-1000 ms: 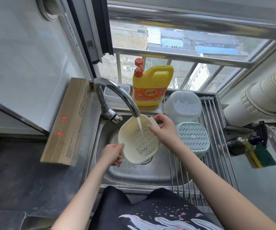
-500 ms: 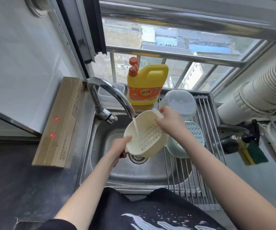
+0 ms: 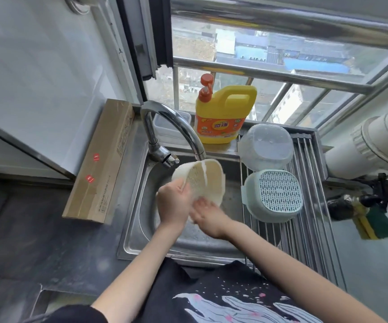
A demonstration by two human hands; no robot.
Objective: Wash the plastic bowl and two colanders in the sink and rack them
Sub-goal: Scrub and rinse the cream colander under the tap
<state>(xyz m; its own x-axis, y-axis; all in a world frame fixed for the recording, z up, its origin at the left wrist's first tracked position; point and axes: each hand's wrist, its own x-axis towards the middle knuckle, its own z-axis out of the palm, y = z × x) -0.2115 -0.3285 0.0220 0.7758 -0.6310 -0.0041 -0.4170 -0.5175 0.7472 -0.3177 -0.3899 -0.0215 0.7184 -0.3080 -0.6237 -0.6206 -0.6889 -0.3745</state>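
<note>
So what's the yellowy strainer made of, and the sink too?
The cream colander looks like plastic: matte, one pale colour, with neat moulded rows of holes. The sink looks like stainless steel, probably brushed: grey, shiny, reflecting light along its rim.

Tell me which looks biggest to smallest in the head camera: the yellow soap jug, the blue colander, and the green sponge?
1. Yellow soap jug
2. Blue colander, close to the jug, so unsure
3. Green sponge, clearly smallest
</note>
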